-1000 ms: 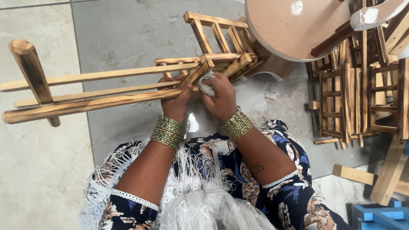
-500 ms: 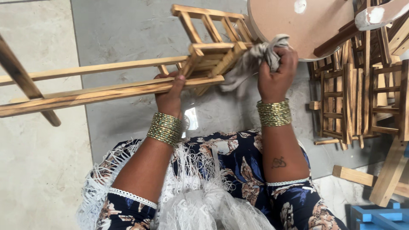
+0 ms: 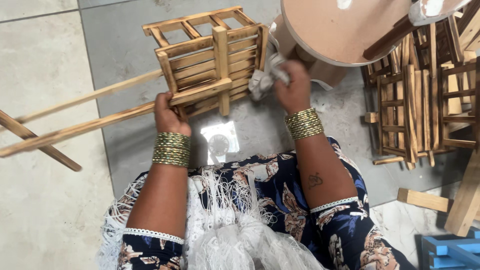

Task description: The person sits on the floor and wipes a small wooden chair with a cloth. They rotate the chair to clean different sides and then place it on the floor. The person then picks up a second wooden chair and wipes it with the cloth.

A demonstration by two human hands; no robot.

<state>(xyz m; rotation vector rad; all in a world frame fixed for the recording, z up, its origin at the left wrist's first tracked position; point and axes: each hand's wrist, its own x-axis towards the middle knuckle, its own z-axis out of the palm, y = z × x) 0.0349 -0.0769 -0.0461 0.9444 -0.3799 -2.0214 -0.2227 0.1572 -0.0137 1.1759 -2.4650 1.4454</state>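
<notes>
A slatted wooden crate stand (image 3: 205,60) with long legs lies tilted over the floor in front of me. My left hand (image 3: 169,116) grips one of its long wooden legs (image 3: 90,125) near the crate end. My right hand (image 3: 294,90) holds a crumpled grey-white cloth (image 3: 265,77) pressed against the crate's right side. Both wrists carry stacks of gold-green bangles. A dark floral garment and a white fringed shawl cover my lap.
A round wooden board (image 3: 345,27) stands at the upper right. Several more slatted wooden stands (image 3: 420,110) are piled on the right. Loose wooden blocks (image 3: 425,200) and a blue wooden frame (image 3: 450,250) lie at the lower right. The floor is grey and beige tile.
The crate end has swung nearer and turned so its slatted side faces me. My right hand with the cloth moved from the top of the crate to its right side.
</notes>
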